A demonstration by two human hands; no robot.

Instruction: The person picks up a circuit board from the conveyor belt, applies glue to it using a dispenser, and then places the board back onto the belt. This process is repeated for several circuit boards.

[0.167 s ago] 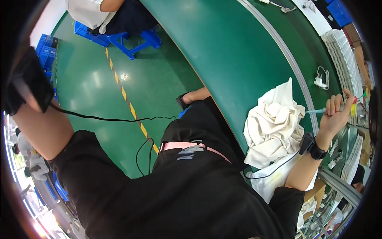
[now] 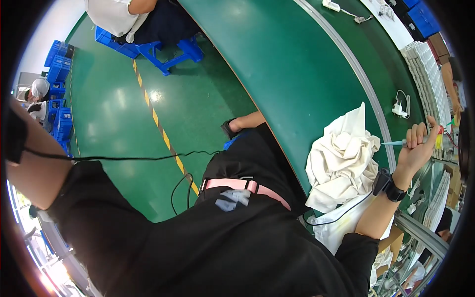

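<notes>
My right hand (image 2: 414, 151) is raised over the far right of the bench, its fingers curled around a slim pale blue pointed tool (image 2: 393, 143). The tip points left, toward a crumpled cream cloth (image 2: 341, 161), and looks very near its right edge. Whether tip and cloth touch, I cannot tell. My fingers hide the rest of the tool. A black band and a small black device sit on my right wrist. My left forearm (image 2: 37, 166) lifts up at the left rim with a dark device on it. The left hand itself is outside the picture.
A green bench (image 2: 277, 54) curves past my right side, with a metal rail (image 2: 354, 62) along it. White plug adapters (image 2: 401, 106) and stacked white trays (image 2: 428, 74) lie beyond. A black cable (image 2: 123, 158) crosses my front. A person sits by a blue stool (image 2: 168, 59); other people work at the far left.
My left arm has swung further out to the left rim, baring seated people and blue crates behind it. My right hand keeps the tool beside the cloth; the view has shifted slightly.
</notes>
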